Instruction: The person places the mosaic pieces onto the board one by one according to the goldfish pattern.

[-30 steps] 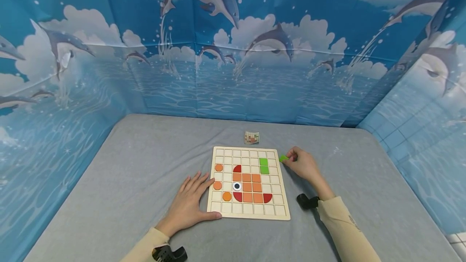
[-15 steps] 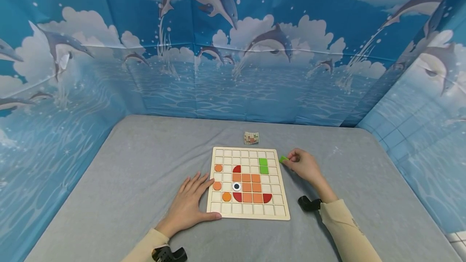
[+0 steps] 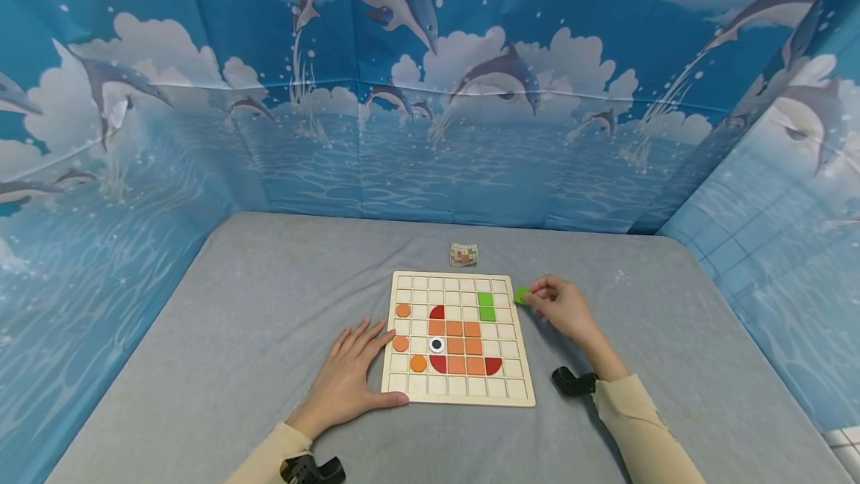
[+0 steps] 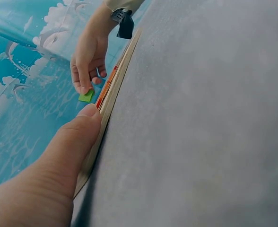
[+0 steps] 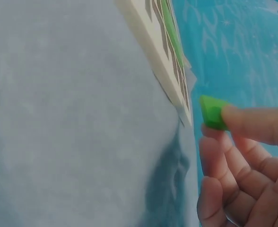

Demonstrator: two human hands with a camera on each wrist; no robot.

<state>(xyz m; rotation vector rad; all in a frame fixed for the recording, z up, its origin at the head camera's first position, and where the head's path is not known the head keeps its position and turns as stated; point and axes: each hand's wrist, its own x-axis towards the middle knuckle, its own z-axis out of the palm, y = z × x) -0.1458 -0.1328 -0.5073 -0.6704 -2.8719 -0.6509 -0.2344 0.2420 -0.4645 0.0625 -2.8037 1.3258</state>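
A square wooden grid board (image 3: 509,393) lies on the cloth, set with orange squares (image 3: 455,346), dark red quarter-round tiles (image 3: 493,366), orange discs (image 3: 419,363) and a black-and-white eye piece (image 3: 437,344). Two green squares (image 3: 487,306) sit toward its upper right. My left hand (image 3: 349,372) is spread flat at the board's lower left corner, the thumb along the front edge. Just past the right edge, my right hand (image 3: 561,308) pinches a small green tile (image 5: 213,112) between thumb and fingertip, raised above the cloth in the right wrist view.
Behind the board lies a small card (image 3: 463,255) with a coloured grid pattern. Grey cloth (image 3: 269,267) covers the table, and a dolphin-print curtain (image 3: 430,170) rises behind it and at both sides. Each wrist carries a black camera.
The green tile has turned slightly in my right fingers, showing more of its face, and that hand has shifted a little toward me. My left hand has stayed in place.
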